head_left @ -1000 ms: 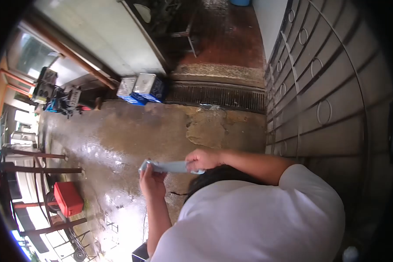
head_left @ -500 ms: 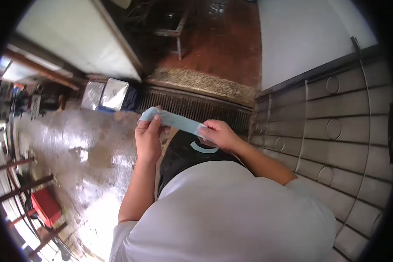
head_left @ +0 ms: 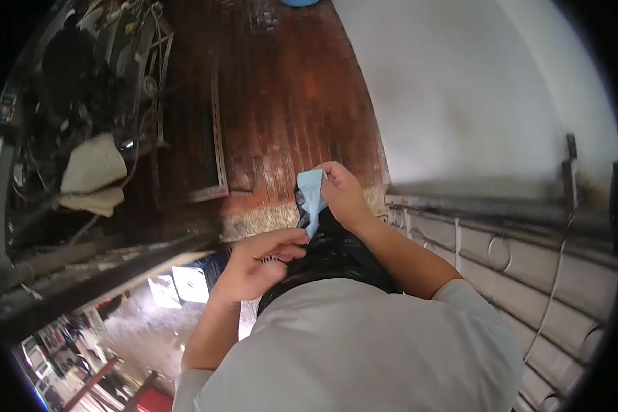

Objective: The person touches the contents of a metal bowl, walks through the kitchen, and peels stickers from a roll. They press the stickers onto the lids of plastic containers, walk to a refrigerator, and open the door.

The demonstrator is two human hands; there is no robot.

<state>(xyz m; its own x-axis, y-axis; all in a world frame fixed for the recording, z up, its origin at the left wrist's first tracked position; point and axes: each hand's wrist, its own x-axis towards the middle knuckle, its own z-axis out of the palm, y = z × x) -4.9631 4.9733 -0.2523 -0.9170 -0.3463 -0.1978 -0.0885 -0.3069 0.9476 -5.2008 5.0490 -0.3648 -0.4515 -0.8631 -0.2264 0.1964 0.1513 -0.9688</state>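
Note:
A light blue strip of thin material hangs folded and twisted over my dark shorts. My right hand pinches its upper right edge between thumb and fingers. Near the strip's narrow lower end is my left hand, palm turned inward and thumb apart from the fingers. Its fingertips touch or nearly touch that end; whether they grip it cannot be made out.
A metal gate with rings stands at the right below a white wall. Reddish wet floor lies ahead. At the left are a dark cluttered rack and a pale cloth; silvery packages sit at lower left.
The view has turned left and forward over the red floor. The strip, earlier stretched between both hands, now hangs bunched from my right hand. My left hand has lowered and its fingers have loosened.

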